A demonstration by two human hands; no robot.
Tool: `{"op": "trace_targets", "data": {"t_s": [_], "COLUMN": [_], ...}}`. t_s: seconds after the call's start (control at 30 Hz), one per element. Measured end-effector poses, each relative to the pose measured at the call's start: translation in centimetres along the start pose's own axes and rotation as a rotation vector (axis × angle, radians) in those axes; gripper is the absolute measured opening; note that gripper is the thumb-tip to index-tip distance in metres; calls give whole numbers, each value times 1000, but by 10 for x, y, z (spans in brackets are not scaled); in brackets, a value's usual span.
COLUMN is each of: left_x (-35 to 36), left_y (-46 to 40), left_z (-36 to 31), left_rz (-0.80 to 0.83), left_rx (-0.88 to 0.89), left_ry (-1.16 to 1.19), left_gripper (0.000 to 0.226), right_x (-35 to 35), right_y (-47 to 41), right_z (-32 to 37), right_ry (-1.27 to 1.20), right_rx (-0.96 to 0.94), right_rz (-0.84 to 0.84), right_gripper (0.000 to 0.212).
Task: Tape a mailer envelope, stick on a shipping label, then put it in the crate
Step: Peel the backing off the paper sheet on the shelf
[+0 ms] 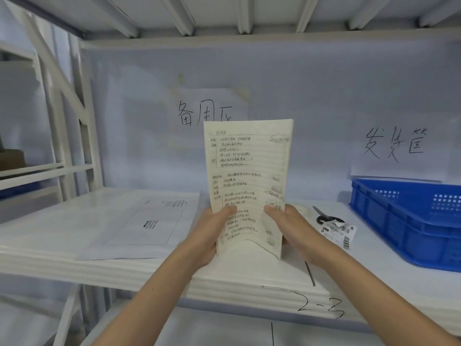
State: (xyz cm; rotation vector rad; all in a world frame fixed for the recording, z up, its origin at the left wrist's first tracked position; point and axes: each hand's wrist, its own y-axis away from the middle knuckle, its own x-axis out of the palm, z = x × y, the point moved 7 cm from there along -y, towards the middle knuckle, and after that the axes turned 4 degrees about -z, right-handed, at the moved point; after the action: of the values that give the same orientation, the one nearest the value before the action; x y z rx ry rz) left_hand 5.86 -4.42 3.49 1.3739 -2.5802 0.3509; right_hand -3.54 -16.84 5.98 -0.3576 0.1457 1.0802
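Both hands hold a lined, handwritten sheet of paper (248, 171) upright over the shelf. My left hand (212, 229) grips its lower left edge, thumb on the front. My right hand (287, 227) grips the lower right edge the same way. The sheet's bottom edge bulges forward. A stack of white mailer envelopes (119, 228) lies flat on the shelf at the left, the top one printed with a rectangle. Shipping labels (339, 232) with barcodes lie to the right of my right hand. A blue plastic crate (409, 218) stands at the far right.
Black-handled scissors (326, 217) lie behind the labels, near the crate. The white shelf (249, 290) has "2-3" written on its front edge. Handwritten paper signs hang on the back wall. White rack uprights (82, 136) stand at the left, another shelf close overhead.
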Motion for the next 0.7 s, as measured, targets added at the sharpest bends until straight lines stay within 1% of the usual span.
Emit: {"op": "trace_targets", "data": {"t_s": [0.1,0.17,0.23,0.3,0.33,0.37,0.43,0.47,0.5,0.53,0.6,0.67,0.7], "left_x": [-4,-6,-7,-18,-29,-45,-87,-108,-124,-134,-141,-136,-130], "left_y": [0,5,14,18,15,10,-5,-12,-18,-25,-37,-42,-43], "left_z": [-8,-16,-23,-33,-41,-49,-60,-62,-60,-55,-39,-26,-22], "left_rz": [15,85,199,273,260,207,11,-87,-145,-157,-85,15,59], "left_rx": [-29,-48,-62,-13,49,112,216,253,270,270,209,121,109], "left_ry": [-17,-74,-227,-388,-433,-452,-492,-562,-681,-814,-1018,-1102,-1133], "left_gripper": [29,29,27,29,31,33,28,23,21,24,37,55,67], "right_x": [-15,-28,-35,-37,-38,-38,-39,-40,-40,-41,-43,-45,-46], "right_y": [-5,-10,-15,-21,-25,-27,-32,-34,-36,-39,-44,-48,-49], "right_z": [16,26,28,22,17,12,2,-2,-5,-8,-13,-16,-17], "right_ry": [-50,-129,-152,-146,-158,-180,-234,-259,-278,-292,-306,-314,-322], "right_rx": [-52,-74,-53,-20,-2,16,53,70,85,98,118,120,121], "right_rz": [-25,-62,-66,-57,-61,-69,-97,-115,-134,-150,-174,-186,-192], "right_gripper": [17,16,13,14,14,14,14,15,15,16,17,17,17]}}
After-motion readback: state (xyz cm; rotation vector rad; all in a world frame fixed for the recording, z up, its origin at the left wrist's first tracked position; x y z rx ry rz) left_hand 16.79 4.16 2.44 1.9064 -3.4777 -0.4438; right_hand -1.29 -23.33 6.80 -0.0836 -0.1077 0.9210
